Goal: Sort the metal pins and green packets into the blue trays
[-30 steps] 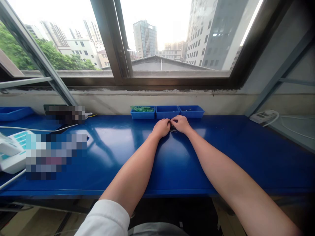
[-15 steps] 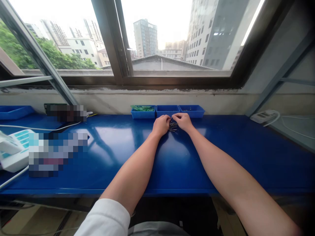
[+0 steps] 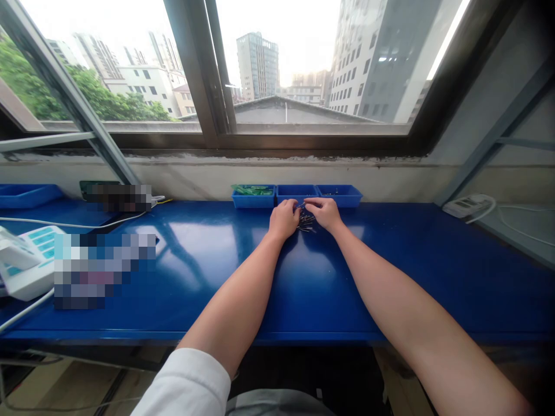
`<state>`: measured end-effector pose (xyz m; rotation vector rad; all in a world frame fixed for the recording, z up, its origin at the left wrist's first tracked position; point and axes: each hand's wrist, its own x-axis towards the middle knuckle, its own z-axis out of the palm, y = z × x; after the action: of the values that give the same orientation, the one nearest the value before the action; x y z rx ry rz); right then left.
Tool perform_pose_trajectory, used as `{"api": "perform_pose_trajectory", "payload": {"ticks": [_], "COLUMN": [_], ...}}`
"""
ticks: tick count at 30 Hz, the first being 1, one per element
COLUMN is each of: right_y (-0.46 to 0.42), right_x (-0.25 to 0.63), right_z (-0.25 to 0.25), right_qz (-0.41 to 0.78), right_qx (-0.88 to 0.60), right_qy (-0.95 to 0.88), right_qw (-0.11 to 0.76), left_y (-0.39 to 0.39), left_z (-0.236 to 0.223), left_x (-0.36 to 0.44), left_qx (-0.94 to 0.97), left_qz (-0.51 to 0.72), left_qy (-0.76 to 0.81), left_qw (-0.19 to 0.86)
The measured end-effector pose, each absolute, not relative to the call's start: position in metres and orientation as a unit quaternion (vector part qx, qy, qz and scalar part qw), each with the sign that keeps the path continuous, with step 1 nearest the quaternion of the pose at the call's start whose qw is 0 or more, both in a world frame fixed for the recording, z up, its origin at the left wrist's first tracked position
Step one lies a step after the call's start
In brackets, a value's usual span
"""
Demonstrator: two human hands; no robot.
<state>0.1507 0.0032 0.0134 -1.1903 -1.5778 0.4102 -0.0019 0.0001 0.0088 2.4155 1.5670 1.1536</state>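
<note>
Far L on our blue table (image 3: 411, 260): 1 blue tray (image 3: 28, 201) at the back, 1 white device w/ teal panels (image 3: 26, 268) nearer us. Next, 2 pixelated areas, 1 back, 1 front; contents can't be made out. Approx. mid-table, 3 blue bins stand in 1 row by the wall. The L bin (image 3: 254, 201) has several green pieces (image 3: 254, 189), too overlapped to count. Our L hand (image 3: 284, 219) is at the L edge of 1 pile of thin dark pieces (image 3: 307, 221), fingers curled; can't tell if it grips any. The mid bin (image 3: 297, 190) is behind, btwn the other 2. The pile lies on the table btwn our 2 hands, pcs. fanned out, too many & small to count. Our R hand (image 3: 325, 215) is at its R side, thumb & forefinger close tog.; can't tell if a pc. is pinched. The R bin (image 3: 350, 201) has a few small dark bits (image 3: 333, 192). Far R: 1 white power strip (image 3: 463, 205) w/ a white cable.
</note>
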Motion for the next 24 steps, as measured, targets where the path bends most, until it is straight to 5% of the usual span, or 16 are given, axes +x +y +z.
{"api": "perform_pose_trajectory", "payload": {"ticks": [7,15,24], "right_y": [0.010,0.010,0.013], "right_x": [0.169,0.182,0.191], "right_z": [0.021,0.019,0.016], "right_qz": [0.008,-0.007,-0.027], "right_qx": [-0.654,-0.735,-0.780], "right_qy": [-0.619,-0.626,-0.568], "right_qw": [0.436,0.263,0.262], "left_y": [-0.004,-0.003,-0.001], "left_z": [0.013,0.012,0.008], "left_x": [-0.001,-0.001,-0.002], "left_qx": [0.752,0.755,0.760], "left_qz": [0.378,0.362,0.343], "left_qy": [0.540,0.546,0.551], "left_qw": [0.029,0.034,0.032]}}
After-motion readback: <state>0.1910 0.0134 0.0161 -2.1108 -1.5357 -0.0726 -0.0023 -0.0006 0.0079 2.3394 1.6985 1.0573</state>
